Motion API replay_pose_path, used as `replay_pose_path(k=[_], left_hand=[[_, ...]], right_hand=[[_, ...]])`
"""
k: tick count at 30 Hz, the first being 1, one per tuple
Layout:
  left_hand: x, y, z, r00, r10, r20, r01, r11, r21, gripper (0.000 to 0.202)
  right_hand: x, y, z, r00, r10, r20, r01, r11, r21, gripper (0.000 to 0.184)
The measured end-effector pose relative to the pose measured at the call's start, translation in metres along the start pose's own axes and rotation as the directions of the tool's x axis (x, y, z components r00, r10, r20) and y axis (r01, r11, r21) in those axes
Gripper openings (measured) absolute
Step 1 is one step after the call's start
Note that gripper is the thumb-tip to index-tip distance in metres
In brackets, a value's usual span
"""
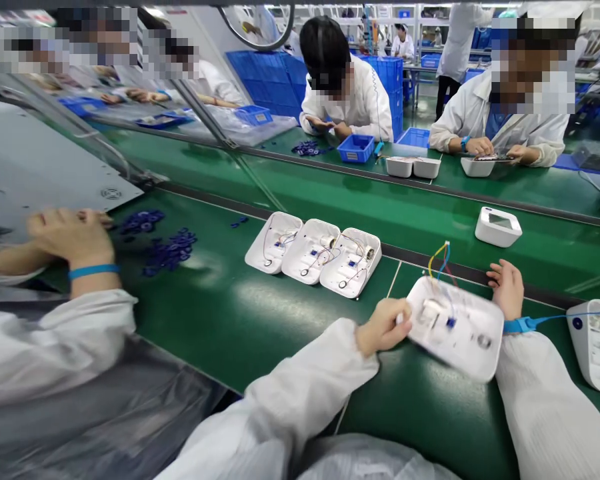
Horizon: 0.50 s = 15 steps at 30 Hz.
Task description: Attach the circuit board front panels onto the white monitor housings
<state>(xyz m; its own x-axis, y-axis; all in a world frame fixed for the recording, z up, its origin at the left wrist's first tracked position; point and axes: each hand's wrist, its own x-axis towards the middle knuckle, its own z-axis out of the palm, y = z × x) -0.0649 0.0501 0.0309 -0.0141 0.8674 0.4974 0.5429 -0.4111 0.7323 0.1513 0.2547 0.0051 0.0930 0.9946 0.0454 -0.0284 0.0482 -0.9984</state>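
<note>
On a green-topped bench (230,320), a worker in white sleeves holds an open white plastic housing shell (473,343). It is tilted and slightly blurred, at the near right of the surface. The left hand (383,327) is closed on the shell's left edge, fingers curled round it. The right hand (507,288), above a blue wrist strap (517,325), lies with bent fingers against the far right corner; whether it grips cannot be told. Coloured wires (443,260) rise from inside the shell. Another open white unit (597,343) sits at the right edge of view. Just beyond to the left, three open white shells (313,252) lie touching in a row. Small dark blue rings (167,250) are scattered beside a co-worker's hand (73,233). A closed white casing (497,227) stands alone farther back. Across the bench, people in white coats work beside blue plastic crates (356,147).
</note>
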Motion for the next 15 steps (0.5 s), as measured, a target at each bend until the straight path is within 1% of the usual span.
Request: replay_pose_path(k=[2,5,6,7,9,10,11,12,13,14,15], left_hand=[[-0.030,0.013,-0.037,0.998,0.011,0.065,-0.013,0.999,0.033,0.048],[-0.073,0.027,-0.098,0.991,-0.034,0.127,0.022,0.995,0.096,0.039],[-0.086,0.030,-0.119,0.976,-0.096,0.194,0.065,0.985,0.158,0.035],[-0.098,0.032,-0.140,0.958,-0.170,0.231,0.111,0.962,0.248,0.030],[-0.121,0.033,-0.181,0.904,-0.332,0.269,0.187,0.874,0.449,0.022],[-0.131,0.031,-0.200,0.870,-0.422,0.255,0.233,0.808,0.541,0.018],[-0.140,0.029,-0.217,0.838,-0.505,0.206,0.289,0.731,0.618,0.015],[-0.148,0.026,-0.234,0.810,-0.575,0.114,0.357,0.638,0.682,0.020],[-0.154,0.021,-0.248,0.789,-0.614,0.035,0.401,0.557,0.727,0.028],[-0.159,0.016,-0.261,0.775,-0.631,-0.033,0.426,0.484,0.764,0.034],[-0.163,0.010,-0.272,0.764,-0.632,-0.129,0.466,0.403,0.787,0.040]], right_hand=[[-0.003,0.001,0.003,0.999,-0.035,0.010,0.035,0.999,-0.038,0.047],[-0.006,0.004,0.006,0.993,-0.092,0.071,0.100,0.987,-0.125,0.042],[-0.006,0.005,0.005,0.990,-0.104,0.093,0.118,0.981,-0.153,0.040],[-0.006,0.008,0.005,0.987,-0.115,0.116,0.135,0.974,-0.182,0.039],[-0.004,0.012,0.003,0.979,-0.135,0.153,0.168,0.957,-0.235,0.037],[-0.003,0.013,0.002,0.976,-0.144,0.164,0.183,0.949,-0.256,0.037],[-0.002,0.014,0.001,0.974,-0.150,0.172,0.194,0.943,-0.272,0.036],[-0.001,0.015,0.000,0.972,-0.156,0.177,0.202,0.938,-0.283,0.036],[0.000,0.015,-0.001,0.971,-0.160,0.179,0.208,0.933,-0.294,0.036],[0.000,0.015,-0.001,0.970,-0.164,0.179,0.213,0.928,-0.305,0.035],[0.000,0.015,-0.001,0.970,-0.166,0.177,0.216,0.924,-0.315,0.035]])
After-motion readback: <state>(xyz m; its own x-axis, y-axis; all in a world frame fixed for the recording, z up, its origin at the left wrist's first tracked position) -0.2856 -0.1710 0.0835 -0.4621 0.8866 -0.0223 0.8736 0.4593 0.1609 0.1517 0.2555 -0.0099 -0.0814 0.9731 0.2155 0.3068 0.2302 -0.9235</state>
